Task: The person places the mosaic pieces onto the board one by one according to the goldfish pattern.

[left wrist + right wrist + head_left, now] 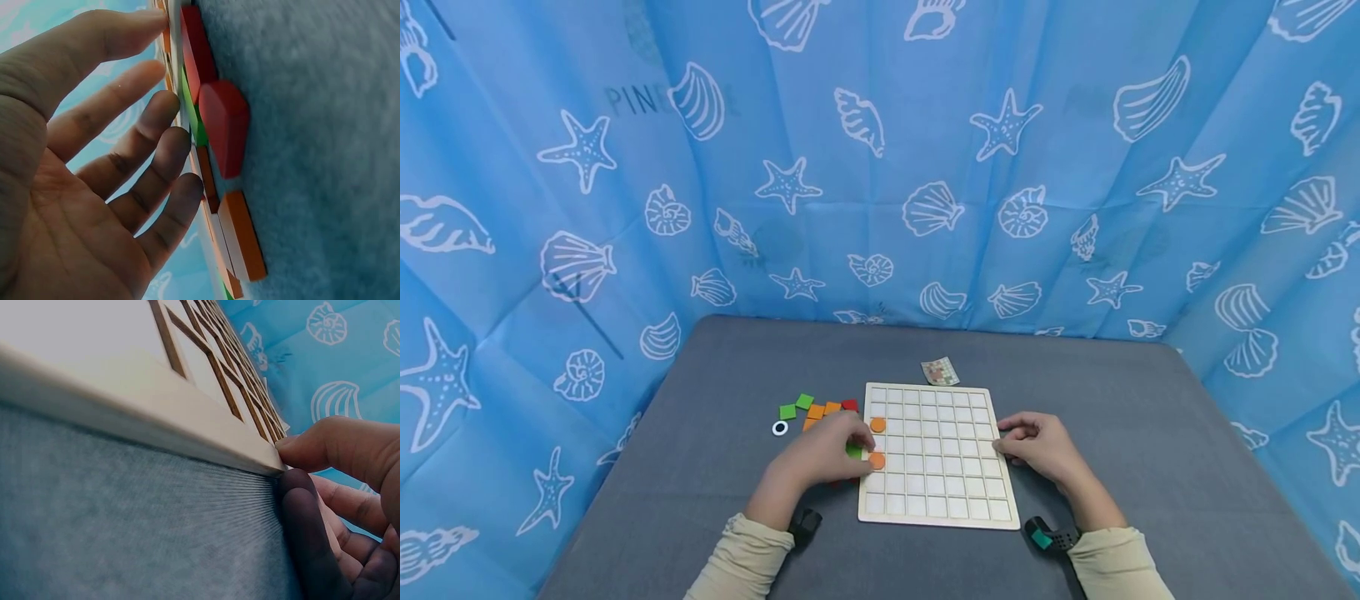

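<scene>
At a grey counter [1075,375], your left grip [830,446] reaches over the 9 o'clock edge of a pale gridded board [916,483], fingers loosely bent, with its thumb at the lower orange disc [878,461]. It appears to touch that disc rather than clasp it. Across at 3 o'clock, your right grip [1041,446] pinches the board's rim, thumb on top, fingers against the side. The upper orange disc [877,425] lies in the same column, toward 10 o'clock, while a patterned card [940,372] rests beyond the board at 12.

The step in hand looks to be settling the lower disc into its square (whether it sits fully flat cannot be told from here). To do it well, keep your right pinch light enough to steady the board without lifting it, press the disc straight down at its middle, and raise your thumb cleanly so it does not drag. Mind your lower fingers, too: the green piece [853,451] and red piece [224,125] beside the 9 o'clock edge could easily be knocked.
</scene>
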A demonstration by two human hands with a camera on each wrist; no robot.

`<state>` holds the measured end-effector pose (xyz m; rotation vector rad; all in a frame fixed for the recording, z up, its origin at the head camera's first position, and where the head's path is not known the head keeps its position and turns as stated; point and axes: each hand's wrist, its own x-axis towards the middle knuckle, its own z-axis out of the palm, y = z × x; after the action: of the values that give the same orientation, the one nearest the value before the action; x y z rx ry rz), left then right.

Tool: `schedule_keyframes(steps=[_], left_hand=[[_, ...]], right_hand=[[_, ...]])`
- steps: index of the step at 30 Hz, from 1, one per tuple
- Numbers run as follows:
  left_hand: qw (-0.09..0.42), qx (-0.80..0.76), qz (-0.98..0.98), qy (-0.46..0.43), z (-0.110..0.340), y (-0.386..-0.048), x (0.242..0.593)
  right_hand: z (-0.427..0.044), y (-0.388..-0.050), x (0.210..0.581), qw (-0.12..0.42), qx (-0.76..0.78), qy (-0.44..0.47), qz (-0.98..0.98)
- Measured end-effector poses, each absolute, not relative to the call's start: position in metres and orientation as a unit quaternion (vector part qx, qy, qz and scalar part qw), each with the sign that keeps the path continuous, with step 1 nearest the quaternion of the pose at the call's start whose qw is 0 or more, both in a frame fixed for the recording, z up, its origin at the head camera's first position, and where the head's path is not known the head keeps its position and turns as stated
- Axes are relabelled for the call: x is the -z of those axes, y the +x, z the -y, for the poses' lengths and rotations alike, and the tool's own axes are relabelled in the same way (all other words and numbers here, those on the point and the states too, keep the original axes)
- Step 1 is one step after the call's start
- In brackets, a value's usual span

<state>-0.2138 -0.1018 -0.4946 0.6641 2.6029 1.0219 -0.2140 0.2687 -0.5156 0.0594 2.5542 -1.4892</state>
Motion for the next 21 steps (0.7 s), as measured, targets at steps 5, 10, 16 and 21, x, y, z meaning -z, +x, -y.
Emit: schedule_keyframes(steps=[5,10,16,21], left_hand=[[0.126,-0.375,-0.890,0.226,0.109,-0.217,0.496],[0.093,-0.395,-0.889,0.210,0.119,-0.221,0.496],[0.054,-0.407,-0.894,0.178,0.133,-0.227,0.497],[0.038,-0.397,-0.904,0.156,0.142,-0.231,0.500]], right_hand=[[-0.268,-0.214,0.516,0.094,0.500,0.023,-0.860],[-0.269,-0.215,0.517,0.091,0.498,0.025,-0.862],[-0.269,-0.216,0.517,0.092,0.501,0.028,-0.860],[-0.268,-0.215,0.517,0.091,0.501,0.026,-0.860]])
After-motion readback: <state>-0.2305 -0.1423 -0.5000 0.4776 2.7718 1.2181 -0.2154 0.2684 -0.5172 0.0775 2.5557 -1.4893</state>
